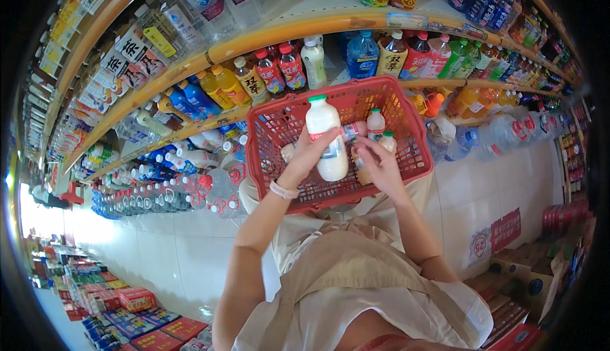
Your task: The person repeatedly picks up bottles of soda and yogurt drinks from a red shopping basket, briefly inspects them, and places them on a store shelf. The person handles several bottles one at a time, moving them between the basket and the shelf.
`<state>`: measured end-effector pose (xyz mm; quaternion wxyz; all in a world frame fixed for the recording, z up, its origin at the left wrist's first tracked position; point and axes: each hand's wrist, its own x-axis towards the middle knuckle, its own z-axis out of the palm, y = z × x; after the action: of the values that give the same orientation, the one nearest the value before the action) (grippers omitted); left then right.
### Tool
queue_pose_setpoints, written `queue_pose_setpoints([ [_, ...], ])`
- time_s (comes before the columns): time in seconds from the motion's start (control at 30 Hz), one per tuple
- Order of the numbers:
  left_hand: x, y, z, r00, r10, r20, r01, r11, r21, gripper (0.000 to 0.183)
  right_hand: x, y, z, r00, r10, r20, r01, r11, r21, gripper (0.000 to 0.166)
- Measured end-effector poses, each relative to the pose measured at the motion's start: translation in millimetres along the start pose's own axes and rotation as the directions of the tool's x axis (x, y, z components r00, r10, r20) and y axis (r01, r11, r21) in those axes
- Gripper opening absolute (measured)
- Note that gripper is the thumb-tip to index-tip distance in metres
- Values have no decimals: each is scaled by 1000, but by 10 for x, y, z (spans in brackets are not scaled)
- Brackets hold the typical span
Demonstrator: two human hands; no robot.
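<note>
My left hand (308, 155) is wrapped around a white plastic bottle (332, 163) with a green cap and a printed label, held upright over a red plastic shopping basket (329, 203). Inside the basket, my right hand (383, 167) has its fingers bent over a bottle with pale tan contents (363, 173); whether they grip it is hidden. Beyond that hand are a small green-capped bottle (376, 124) and another green-capped bottle (388, 142). A bottle with a pink and blue label (355, 130) lies tilted between the hands. The basket rests at my knees.
Shop shelves (295, 27) packed with drink bottles curve around the basket's far side. Large water bottles (219, 189) stand on the tiled floor (200, 251) at left, with more water bottles (514, 129) at right. Cardboard boxes (529, 275) and stacked red cartons (162, 334) lie behind me.
</note>
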<state>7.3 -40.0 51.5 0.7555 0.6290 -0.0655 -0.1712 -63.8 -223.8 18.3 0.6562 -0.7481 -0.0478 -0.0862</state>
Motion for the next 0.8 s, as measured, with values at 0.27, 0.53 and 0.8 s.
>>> queue_pose_setpoints([
  [0.27, -339, 357, 431, 946, 77, -314, -126, 982, -138, 46, -254, -553, 495, 995, -40, 96, -10, 881, 472, 82],
  [0.53, -410, 255, 149, 985, 148, -89, -169, 933, -319, 45, -288, -397, 412, 992, 77, 100, -125, 712, 691, 71],
  [0.8, -507, 185, 96, 990, 141, -27, -137, 871, -472, 50, -380, -331, 455, 965, 136, 224, -262, 467, 845, 73],
])
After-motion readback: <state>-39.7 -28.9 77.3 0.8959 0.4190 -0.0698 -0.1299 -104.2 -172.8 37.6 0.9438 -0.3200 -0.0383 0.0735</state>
